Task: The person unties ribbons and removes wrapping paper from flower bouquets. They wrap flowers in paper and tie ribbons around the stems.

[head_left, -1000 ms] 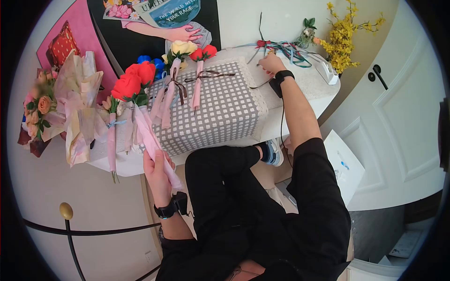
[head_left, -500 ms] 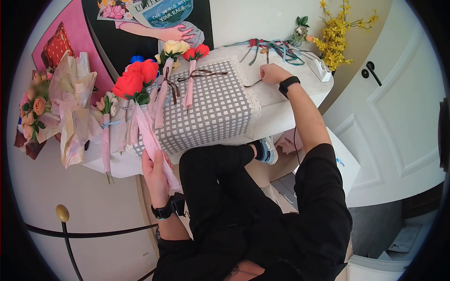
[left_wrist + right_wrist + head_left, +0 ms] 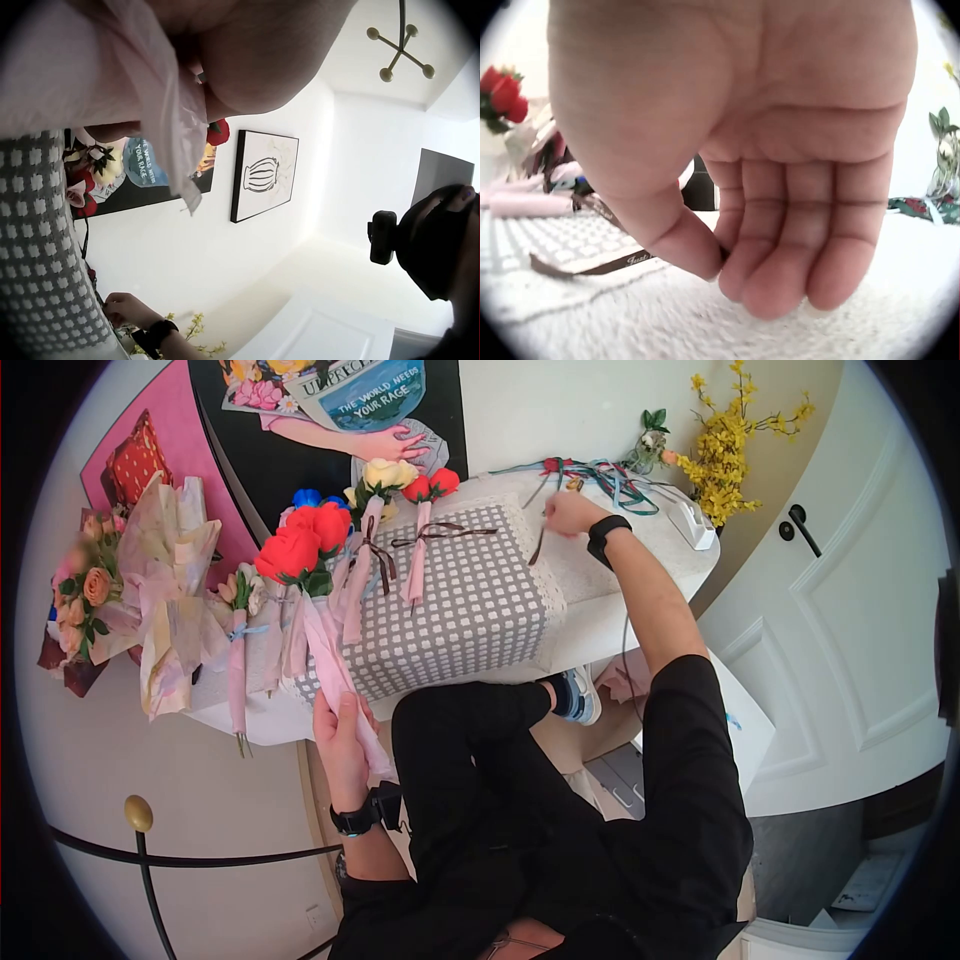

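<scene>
My left hand (image 3: pixel 345 745) grips the pink wrapping (image 3: pixel 330 660) around a stem, with large red roses (image 3: pixel 300 545) at its top. That wrapping also hangs close across the left wrist view, below the palm. Over the right part of the table, my right hand (image 3: pixel 575 513) pinches a dark brown ribbon (image 3: pixel 538 545) between thumb and fingertips. In the right wrist view the ribbon (image 3: pixel 615 264) shows pale lettering and runs left from the fingertips over the lace edge. Some of the ribbon is hidden behind the fingers.
Tangled ribbons (image 3: pixel 610 478) lie behind my right hand, with a white box-like object (image 3: pixel 692 525) to their right. Wrapped flowers with brown bows (image 3: pixel 418 555) rest on the checked cloth (image 3: pixel 450 615). More bouquets (image 3: pixel 170 600) stand at the left; yellow flowers (image 3: pixel 720 470) are back right.
My right hand has moved away from the tangled ribbons toward the table's front and the checked cloth, bringing the brown ribbon along. My left hand still holds the pink wrapping in about the same place.
</scene>
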`<state>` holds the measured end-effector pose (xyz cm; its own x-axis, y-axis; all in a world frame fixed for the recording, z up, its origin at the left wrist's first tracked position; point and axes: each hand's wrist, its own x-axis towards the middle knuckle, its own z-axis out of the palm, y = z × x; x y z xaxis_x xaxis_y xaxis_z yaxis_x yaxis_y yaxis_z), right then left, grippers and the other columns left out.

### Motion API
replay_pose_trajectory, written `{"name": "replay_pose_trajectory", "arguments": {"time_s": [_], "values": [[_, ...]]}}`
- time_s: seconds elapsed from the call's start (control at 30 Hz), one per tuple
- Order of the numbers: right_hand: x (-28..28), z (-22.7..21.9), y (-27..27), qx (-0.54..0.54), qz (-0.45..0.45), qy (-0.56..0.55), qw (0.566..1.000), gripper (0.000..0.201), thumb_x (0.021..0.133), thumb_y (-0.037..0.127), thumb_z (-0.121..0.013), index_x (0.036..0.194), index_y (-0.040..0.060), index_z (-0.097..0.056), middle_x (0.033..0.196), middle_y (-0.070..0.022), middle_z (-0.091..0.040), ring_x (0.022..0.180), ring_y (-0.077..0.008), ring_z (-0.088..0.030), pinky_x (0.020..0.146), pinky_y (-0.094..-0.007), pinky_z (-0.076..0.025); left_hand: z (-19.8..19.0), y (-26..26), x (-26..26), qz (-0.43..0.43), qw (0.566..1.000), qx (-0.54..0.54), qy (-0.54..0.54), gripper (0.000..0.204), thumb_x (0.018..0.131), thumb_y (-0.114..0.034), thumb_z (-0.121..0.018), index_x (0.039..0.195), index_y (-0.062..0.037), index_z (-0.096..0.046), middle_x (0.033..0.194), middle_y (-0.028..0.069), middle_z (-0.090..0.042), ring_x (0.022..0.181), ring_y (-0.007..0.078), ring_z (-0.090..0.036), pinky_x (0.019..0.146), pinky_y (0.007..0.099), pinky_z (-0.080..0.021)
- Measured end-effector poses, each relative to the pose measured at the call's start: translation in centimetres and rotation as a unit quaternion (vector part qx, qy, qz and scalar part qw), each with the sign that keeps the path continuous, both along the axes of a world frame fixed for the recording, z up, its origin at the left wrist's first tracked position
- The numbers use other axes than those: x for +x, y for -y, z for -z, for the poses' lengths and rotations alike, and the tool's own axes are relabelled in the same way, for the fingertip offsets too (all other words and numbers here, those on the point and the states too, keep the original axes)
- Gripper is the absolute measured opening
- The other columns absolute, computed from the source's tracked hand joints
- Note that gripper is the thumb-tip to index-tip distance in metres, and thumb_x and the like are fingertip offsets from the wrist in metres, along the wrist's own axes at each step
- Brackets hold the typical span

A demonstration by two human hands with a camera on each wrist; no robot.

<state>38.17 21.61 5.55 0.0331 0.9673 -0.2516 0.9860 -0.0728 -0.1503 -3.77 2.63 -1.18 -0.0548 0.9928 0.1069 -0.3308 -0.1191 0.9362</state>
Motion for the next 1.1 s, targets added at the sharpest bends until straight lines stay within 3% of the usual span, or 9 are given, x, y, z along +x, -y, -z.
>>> {"name": "replay_pose_trajectory", "arguments": {"time_s": [0.07,0.1,0.17,0.37,0.5,0.63,0.67,0.8,1.1], "values": [[2.0,2.5,-3.3,0.383,-0.008,-0.213,0.899,0.034,0.074,0.011,-0.055,0.105,-0.0031,-0.061,0.100,-0.0244,-0.065,0.098,-0.0363,-0.063,0.086,-0.0405,-0.049,-0.1,0.0,0.0,-0.003,1.000,0.001,-0.006,0.009,0.096,-0.011,-0.048,0.102,-0.0063,-0.045,0.074,0.0017,-0.050,0.059,0.0073,-0.046,0.049,0.0220,-0.037],[2.3,3.6,-4.9,0.386,-0.008,-0.214,0.897,0.034,0.074,0.011,-0.055,0.105,-0.0031,-0.061,0.100,-0.0244,-0.065,0.098,-0.0363,-0.063,0.086,-0.0405,-0.049,-0.2,0.0,0.0,-0.002,1.000,0.002,-0.006,0.008,0.096,-0.011,-0.048,0.102,-0.0062,-0.045,0.074,0.0018,-0.050,0.059,0.0073,-0.046,0.049,0.0221,-0.037],[2.2,5.1,-7.1,0.598,0.028,-0.303,0.742,0.048,0.076,0.005,-0.049,0.123,-0.0028,-0.052,0.108,-0.0249,-0.063,0.104,-0.0362,-0.061,0.091,-0.0399,-0.046,-0.2,0.0,0.0,-0.002,1.000,0.001,-0.007,0.008,0.096,-0.011,-0.048,0.102,-0.0062,-0.045,0.074,0.0018,-0.050,0.059,0.0073,-0.045,0.049,0.0221,-0.037],[-2.3,2.1,0.5,0.322,-0.104,-0.224,0.914,0.046,0.078,-0.003,-0.045,0.123,-0.0033,-0.055,0.106,-0.0192,-0.066,0.101,-0.0280,-0.064,0.089,-0.0319,-0.048,0.1,0.0,0.5,0.011,1.000,-0.010,-0.010,0.011,0.096,-0.012,-0.049,0.106,-0.0069,-0.046,0.076,0.0011,-0.051,0.059,0.0072,-0.047,0.049,0.0218,-0.039],[-9.1,0.5,9.0,0.217,-0.146,-0.400,0.878,0.025,0.090,0.011,-0.058,0.110,-0.0022,-0.064,0.090,-0.0075,-0.070,0.084,-0.0096,-0.064,0.077,-0.0236,-0.049,1.1,-0.6,2.3,0.053,0.997,0.006,-0.061,0.018,0.095,-0.012,-0.052,0.112,-0.0061,-0.049,0.076,0.0008,-0.054,0.060,0.0076,-0.051,0.052,0.0215,-0.044],[-14.7,1.4,15.0,0.117,-0.136,-0.541,0.822,0.032,0.092,0.012,-0.058,0.121,-0.0009,-0.058,0.100,-0.0074,-0.067,0.092,-0.0108,-0.062,0.078,-0.0247,-0.049,1.2,-0.8,5.5,0.098,0.988,0.046,-0.109,0.023,0.095,-0.015,-0.052,0.116,-0.0047,-0.050,0.080,0.0004,-0.056,0.064,0.0080,-0.053,0.056,0.0217,-0.045],[-15.8,2.7,15.3,0.131,-0.127,-0.627,0.757,0.037,0.089,0.022,-0.063,0.116,-0.0024,-0.059,0.094,-0.0058,-0.067,0.080,-0.0092,-0.059,0.071,-0.0246,-0.048,1.0,-0.7,6.2,0.145,0.979,0.068,-0.128,0.025,0.096,-0.016,-0.052,0.117,-0.0042,-0.050,0.081,0.0005,-0.056,0.068,0.0080,-0.053,0.059,0.0222,-0.045],[-17.3,4.3,16.5,0.148,-0.003,-0.701,0.697,0.024,0.088,0.017,-0.065,0.101,-0.0016,-0.062,0.087,-0.0039,-0.065,0.077,-0.0082,-0.059,0.068,-0.0254,-0.048,0.4,0.0,7.9,0.228,0.941,0.093,-0.231,0.034,0.092,-0.018,-0.057,0.121,-0.0015,-0.048,0.089,0.0044,-0.060,0.082,0.0127,-0.058,0.068,0.0270,-0.048],[-19.0,7.3,19.0,0.236,0.030,-0.672,0.702,0.022,0.088,0.016,-0.064,0.102,-0.0013,-0.061,0.088,-0.0037,-0.064,0.076,-0.0089,-0.060,0.069,-0.0256,-0.049,-0.4,1.2,9.1,0.028,0.854,0.270,-0.444,0.053,0.083,-0.015,-0.069,0.127,0.0013,-0.046,0.097,0.0149,-0.064,0.090,0.0212,-0.064,0.076,0.0320,-0.052]]}}
